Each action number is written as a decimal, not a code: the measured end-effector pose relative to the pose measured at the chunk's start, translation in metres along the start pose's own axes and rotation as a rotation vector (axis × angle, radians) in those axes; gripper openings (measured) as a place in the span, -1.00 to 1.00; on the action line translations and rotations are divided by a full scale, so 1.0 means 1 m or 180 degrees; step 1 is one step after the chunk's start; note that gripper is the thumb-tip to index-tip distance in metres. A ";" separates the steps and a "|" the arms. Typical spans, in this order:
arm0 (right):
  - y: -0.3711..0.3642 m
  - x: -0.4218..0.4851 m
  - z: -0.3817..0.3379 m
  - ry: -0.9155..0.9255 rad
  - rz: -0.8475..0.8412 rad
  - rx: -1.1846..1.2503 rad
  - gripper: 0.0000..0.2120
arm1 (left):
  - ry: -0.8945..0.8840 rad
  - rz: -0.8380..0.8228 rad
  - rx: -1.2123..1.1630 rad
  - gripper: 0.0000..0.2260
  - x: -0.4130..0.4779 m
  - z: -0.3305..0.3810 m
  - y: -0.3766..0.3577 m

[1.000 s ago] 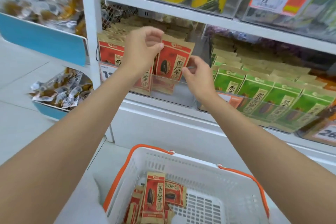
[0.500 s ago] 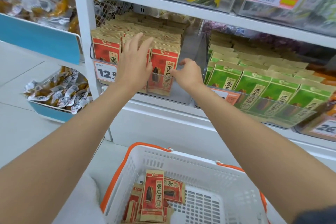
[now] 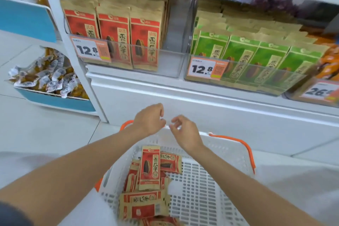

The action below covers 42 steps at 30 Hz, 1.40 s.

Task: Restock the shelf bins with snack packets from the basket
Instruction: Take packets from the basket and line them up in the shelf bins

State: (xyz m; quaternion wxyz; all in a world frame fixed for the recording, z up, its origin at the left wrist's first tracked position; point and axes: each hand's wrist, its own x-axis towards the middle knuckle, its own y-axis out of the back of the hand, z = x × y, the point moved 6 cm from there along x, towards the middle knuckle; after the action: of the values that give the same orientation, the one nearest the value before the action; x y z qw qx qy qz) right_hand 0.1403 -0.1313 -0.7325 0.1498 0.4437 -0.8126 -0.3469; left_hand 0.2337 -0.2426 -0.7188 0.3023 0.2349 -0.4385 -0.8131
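my left hand and my right hand both empty, fingers loosely curled, side by side above far rim of white basket, red snack packets lying in basket, shelved red packets upright in clear shelf bin

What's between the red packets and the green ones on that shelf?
Between red packets and green packets: an unfilled stretch of clear bin, head view.

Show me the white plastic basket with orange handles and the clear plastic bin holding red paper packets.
White plastic basket with orange handles (image 3: 220, 146): head view, far wall.
Clear plastic bin (image 3: 172, 62): head view, bare right end of its front wall.
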 end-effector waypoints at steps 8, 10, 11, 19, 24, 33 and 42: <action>-0.076 -0.065 0.120 -0.0843 -0.1522 -0.0506 -0.82 | 0.1000 -0.1872 0.0414 -0.72 -0.059 -0.080 -0.130; -0.078 -0.069 0.127 -0.0787 -0.1604 -0.0546 -0.79 | 0.1219 -0.1965 0.0280 -0.73 -0.068 -0.093 -0.146; -0.077 -0.070 0.130 -0.0797 -0.1613 -0.0548 -0.78 | 0.1300 -0.1924 0.0216 -0.75 -0.070 -0.098 -0.153; -0.073 -0.067 0.151 -0.1246 -0.1474 -0.0291 -0.87 | 0.1743 -0.1568 -0.0048 -0.74 -0.076 -0.104 -0.179; -0.061 -0.059 0.153 -0.1417 -0.1203 -0.0099 -0.80 | 0.2039 -0.1614 -0.0601 -0.87 -0.067 -0.083 -0.162; -0.027 -0.014 0.060 -0.0854 -0.0625 0.1408 -0.71 | 0.1017 -0.1147 -0.0837 -0.78 -0.034 -0.009 -0.023; 0.086 0.039 -0.112 0.0595 0.0609 0.1390 -0.77 | -0.0124 0.0360 -0.1157 -0.82 0.003 0.032 0.144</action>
State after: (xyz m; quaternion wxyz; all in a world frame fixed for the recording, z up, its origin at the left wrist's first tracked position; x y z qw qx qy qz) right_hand 0.1268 -0.1805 -0.5949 0.1571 0.4168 -0.8892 -0.1049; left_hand 0.2526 -0.2886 -0.5801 0.3764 0.1357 -0.3026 -0.8650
